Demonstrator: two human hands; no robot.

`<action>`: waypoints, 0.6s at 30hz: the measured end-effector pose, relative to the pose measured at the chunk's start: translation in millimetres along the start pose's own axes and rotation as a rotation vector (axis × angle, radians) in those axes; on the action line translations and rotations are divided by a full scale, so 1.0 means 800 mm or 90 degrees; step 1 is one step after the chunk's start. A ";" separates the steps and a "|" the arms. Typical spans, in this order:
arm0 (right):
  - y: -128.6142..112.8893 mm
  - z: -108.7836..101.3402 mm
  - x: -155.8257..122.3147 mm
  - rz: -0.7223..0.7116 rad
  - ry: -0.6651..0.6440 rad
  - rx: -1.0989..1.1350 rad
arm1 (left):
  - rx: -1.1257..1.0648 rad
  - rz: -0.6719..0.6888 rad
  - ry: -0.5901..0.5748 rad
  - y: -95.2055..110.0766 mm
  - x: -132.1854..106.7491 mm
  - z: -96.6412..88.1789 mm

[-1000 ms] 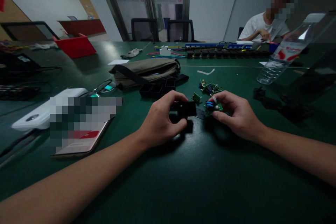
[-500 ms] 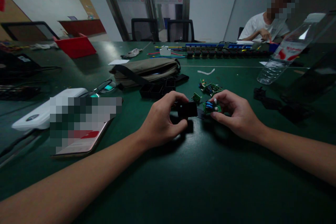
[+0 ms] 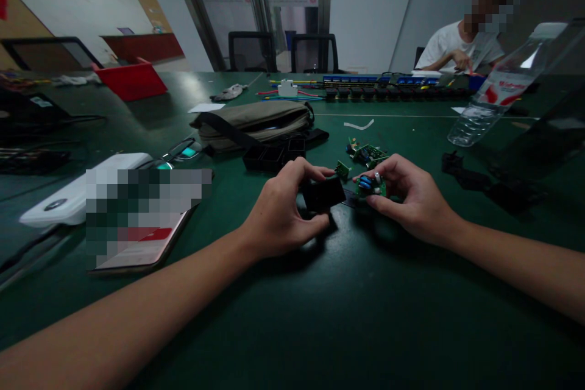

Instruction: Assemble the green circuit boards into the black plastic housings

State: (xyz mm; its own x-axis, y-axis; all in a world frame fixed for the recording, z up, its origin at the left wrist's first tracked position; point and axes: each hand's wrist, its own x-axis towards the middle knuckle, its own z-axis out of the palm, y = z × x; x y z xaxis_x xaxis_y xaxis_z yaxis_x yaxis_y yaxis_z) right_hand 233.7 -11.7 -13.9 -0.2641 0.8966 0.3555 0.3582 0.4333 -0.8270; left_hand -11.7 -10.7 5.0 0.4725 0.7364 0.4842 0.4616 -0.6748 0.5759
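Note:
My left hand (image 3: pixel 286 210) grips a small black plastic box (image 3: pixel 323 194) between thumb and fingers, tilted a little above the table. Facing it on the right, my right hand (image 3: pixel 409 198) pinches a green circuit board (image 3: pixel 369 184) with blue round parts on it. The box and the board are apart, with a narrow gap between. Just beyond the gap lies a small green board (image 3: pixel 342 169). More circuit boards (image 3: pixel 365 152) lie in a loose group behind my right hand. Black open boxes (image 3: pixel 269 157) stand behind my left hand.
A grey-brown bag (image 3: pixel 256 122) lies beyond the black boxes. At left are a phone (image 3: pixel 150 237), a white device (image 3: pixel 73 195) and glasses (image 3: pixel 180 151). A plastic bottle (image 3: pixel 498 94) stands at right near black items (image 3: pixel 493 183). Across the table sits a person (image 3: pixel 457 49).
My left hand has turned the black box, so it now tilts and shows more of its side. My right hand and the circuit board have hardly moved.

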 end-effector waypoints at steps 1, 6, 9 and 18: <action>0.000 0.000 0.000 0.000 0.003 -0.001 | -0.005 0.000 0.002 0.000 0.000 0.000; 0.000 0.000 -0.001 -0.006 0.017 -0.017 | 0.023 -0.017 0.007 -0.003 -0.001 0.001; 0.000 0.000 -0.001 -0.005 0.017 -0.026 | 0.070 -0.014 0.004 -0.004 0.000 0.001; 0.003 -0.001 -0.001 -0.019 0.014 -0.032 | 0.105 0.016 0.000 -0.007 0.001 0.002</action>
State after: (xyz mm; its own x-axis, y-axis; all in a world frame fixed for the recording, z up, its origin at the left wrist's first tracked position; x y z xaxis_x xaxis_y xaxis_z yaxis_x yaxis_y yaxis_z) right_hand 235.1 -11.6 -15.7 -0.2554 0.8847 0.3899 0.3954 0.4636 -0.7929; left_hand -12.7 -6.4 1.3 0.4851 0.7196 0.4968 0.5670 -0.6914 0.4477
